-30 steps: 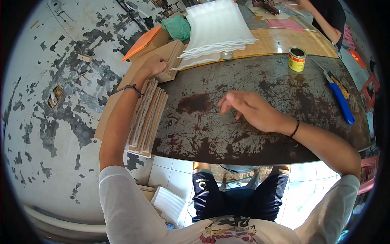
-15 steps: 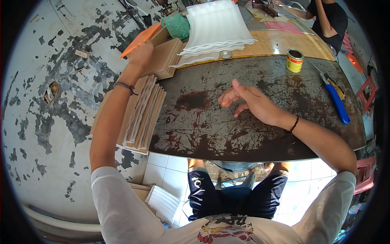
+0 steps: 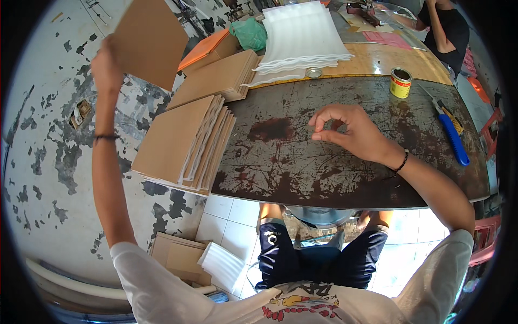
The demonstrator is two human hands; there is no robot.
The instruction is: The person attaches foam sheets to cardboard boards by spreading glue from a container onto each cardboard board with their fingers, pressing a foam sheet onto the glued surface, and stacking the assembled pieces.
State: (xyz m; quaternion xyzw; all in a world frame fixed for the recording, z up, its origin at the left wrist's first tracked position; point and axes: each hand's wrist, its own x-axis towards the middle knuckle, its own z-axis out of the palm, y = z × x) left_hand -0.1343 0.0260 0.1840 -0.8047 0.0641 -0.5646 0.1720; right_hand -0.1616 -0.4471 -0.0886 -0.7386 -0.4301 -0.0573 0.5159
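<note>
Left grip (image 3: 106,67) is clamped on one edge of a brown board (image 3: 154,46), one hand only, board raised and tilted at the far left, off the worktop (image 3: 302,175). Main risk: single-edge hold, so the board could swing or twist and slip if the fingers loosen

Second risk: its low corner looks close to the rear board stack (image 3: 213,81) and the orange panel (image 3: 205,48); a dip could clip either and skew the pile. Can't tell from this view whether it's touching

Front stack (image 3: 175,143) has layers fanned unevenly at the right side, so a bump would likely slide it. Open yellow tin (image 3: 400,87) is well apart on the right; spill only with a wide right-arm sweep

Right grip (image 3: 353,132) hovers over the worktop, fingers curled toward thumb, nothing visible in it; can't tell if the tips meet

Board looks: flat, plain mid-brown, thin, straight edges, no marks visible, top cut off by the frame
</note>
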